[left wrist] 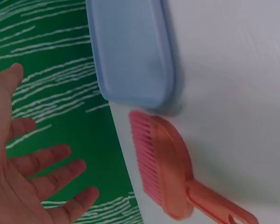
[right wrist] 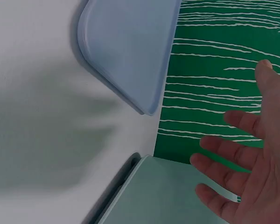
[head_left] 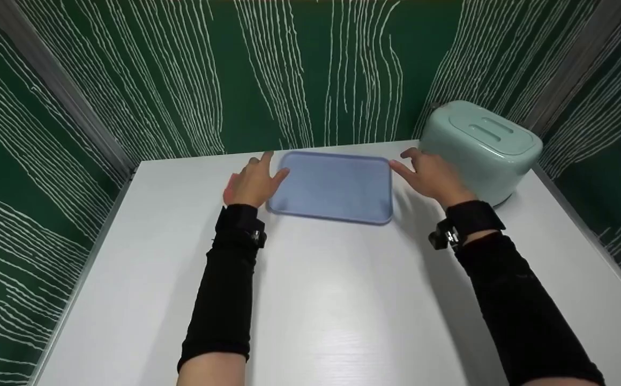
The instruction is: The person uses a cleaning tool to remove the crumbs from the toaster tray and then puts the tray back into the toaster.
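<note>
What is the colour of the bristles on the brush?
The bristles are pink; the left wrist view shows this best.

We see two black sleeves point(head_left: 227, 305), black wrist straps point(head_left: 476, 217) and, on each strap, a small dark camera point(head_left: 439, 237) with a silvery, possibly metal part point(head_left: 453, 236).

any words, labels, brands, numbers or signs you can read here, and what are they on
There are none: no readable text in any view.
The blue tray, the brush, the green toaster and the white table show no lettering.
The white lines on the green wall are only a pattern.
Any marking on the small wrist cameras is too small to read.
</note>
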